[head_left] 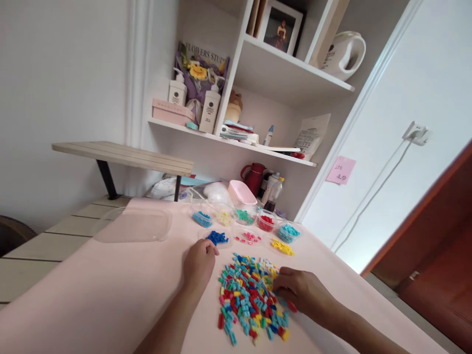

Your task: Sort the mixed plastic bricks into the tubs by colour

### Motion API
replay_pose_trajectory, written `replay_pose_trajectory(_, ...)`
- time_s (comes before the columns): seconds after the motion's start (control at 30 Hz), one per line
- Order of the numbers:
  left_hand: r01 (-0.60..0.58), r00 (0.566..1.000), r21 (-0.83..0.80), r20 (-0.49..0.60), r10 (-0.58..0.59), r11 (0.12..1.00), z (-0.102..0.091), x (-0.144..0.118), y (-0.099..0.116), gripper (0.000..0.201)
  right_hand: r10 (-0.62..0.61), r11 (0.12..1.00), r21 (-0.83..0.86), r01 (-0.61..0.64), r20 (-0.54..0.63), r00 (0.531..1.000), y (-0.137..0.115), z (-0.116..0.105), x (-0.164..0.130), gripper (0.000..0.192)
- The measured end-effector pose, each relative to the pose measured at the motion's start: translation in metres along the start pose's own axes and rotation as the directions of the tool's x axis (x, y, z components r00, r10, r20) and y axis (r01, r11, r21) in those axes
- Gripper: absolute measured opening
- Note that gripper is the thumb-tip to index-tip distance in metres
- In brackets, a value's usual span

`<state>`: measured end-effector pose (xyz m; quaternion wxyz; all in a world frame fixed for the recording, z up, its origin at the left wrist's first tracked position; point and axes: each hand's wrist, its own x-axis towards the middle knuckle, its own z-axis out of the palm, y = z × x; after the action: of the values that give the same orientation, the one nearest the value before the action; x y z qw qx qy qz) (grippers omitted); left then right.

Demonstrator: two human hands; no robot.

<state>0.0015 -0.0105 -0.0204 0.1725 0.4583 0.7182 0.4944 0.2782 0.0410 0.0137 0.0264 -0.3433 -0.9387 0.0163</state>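
Hidden grips, cropped edges, unreadable print
Right hand (304, 292) covers part of brick pile (250, 295), any held piece unseen; left hand (201, 260) curled, palm hidden; left forearm (171, 307) and right forearm (356, 322) cut by bottom edge; dark curved object (14, 236) cropped left, unidentifiable; writing on pump bottle (210, 110) and pink note (341, 170) too small

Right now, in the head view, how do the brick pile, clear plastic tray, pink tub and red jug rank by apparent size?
1. Brick pile
2. Clear plastic tray
3. Pink tub and red jug: they look too alike to rank.
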Motion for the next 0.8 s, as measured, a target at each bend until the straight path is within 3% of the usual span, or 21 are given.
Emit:
replay_pose_trajectory(0.13, -0.009, 1.000, -0.006, -0.023, 0.009, 1.000, -0.001, 0.000, 0.000, 0.027, 0.072, 0.979, 0.193, -0.063, -0.042, 0.997, 0.008, -0.011, 0.024, 0.018)
replay_pose_trajectory(0.3, -0.007, 1.000, -0.013, -0.029, 0.006, 1.000, 0.000, -0.001, -0.001, 0.026, 0.125, 0.883, 0.467, -0.053, -0.125, 0.984, 0.002, -0.032, 0.084, 0.014)
replay_pose_trajectory(0.6, -0.018, 0.998, -0.006, -0.064, 0.018, 1.000, 0.003, 0.001, -0.002, 0.029, 0.200, 0.813, 0.582, 0.032, -0.330, 0.922, -0.035, -0.040, 0.217, 0.014)
replay_pose_trajectory(0.7, -0.039, 0.997, 0.000, -0.069, 0.038, 0.999, 0.004, 0.002, -0.003, 0.030, 0.232, 0.791, 0.610, 0.042, -0.363, 0.902, -0.045, -0.034, 0.236, 0.018)
replay_pose_trajectory(0.8, -0.055, 0.996, 0.005, -0.076, 0.055, 0.998, 0.005, 0.003, -0.004, 0.030, 0.263, 0.757, 0.651, 0.051, -0.376, 0.889, -0.046, -0.027, 0.234, 0.025)
